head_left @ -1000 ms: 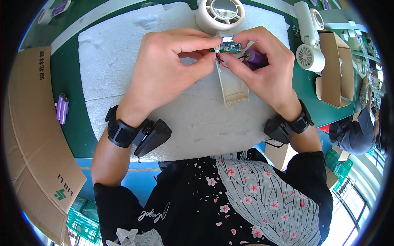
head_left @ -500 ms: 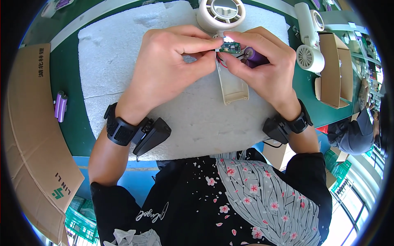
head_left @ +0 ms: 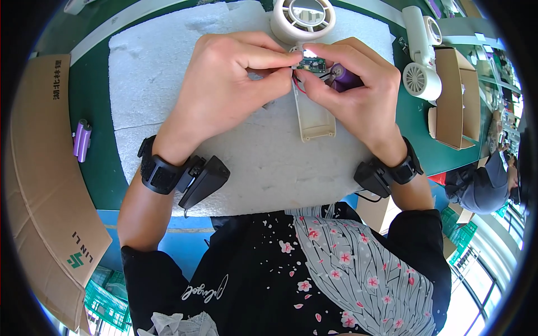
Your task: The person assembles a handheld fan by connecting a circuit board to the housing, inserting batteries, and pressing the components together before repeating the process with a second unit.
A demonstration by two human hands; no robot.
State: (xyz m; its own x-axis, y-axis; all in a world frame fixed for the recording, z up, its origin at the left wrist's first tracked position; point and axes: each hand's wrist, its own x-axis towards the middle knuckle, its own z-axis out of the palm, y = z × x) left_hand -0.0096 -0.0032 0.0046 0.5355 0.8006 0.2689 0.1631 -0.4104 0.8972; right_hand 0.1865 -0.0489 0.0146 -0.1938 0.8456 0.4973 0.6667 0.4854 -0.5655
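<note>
A small green circuit board [head_left: 311,64] is held between the thumb and forefinger of my right hand [head_left: 361,84], above an open cream fan handle. Beside those fingers lies a purple cylindrical battery [head_left: 346,77], partly covered by the hand. My left hand [head_left: 235,78] pinches at the board's left end, where a red wire [head_left: 299,84] curves down; its fingertips hide what they grip. Below both hands extends the hollow cream handle shell [head_left: 317,120]. The round cream fan head [head_left: 303,21] sits just beyond the fingers.
A white foam pad [head_left: 246,168] covers the green table [head_left: 101,185]. Purple batteries [head_left: 82,141] lie at left near a large cardboard flap [head_left: 50,196]. To the right are another cream fan [head_left: 421,61] and an open cardboard box [head_left: 453,101]. A person [head_left: 485,182] sits farther right.
Both hands keep their grip on the small parts. The handle shell's near end has swung slightly left, and the whole view has shifted a little.
</note>
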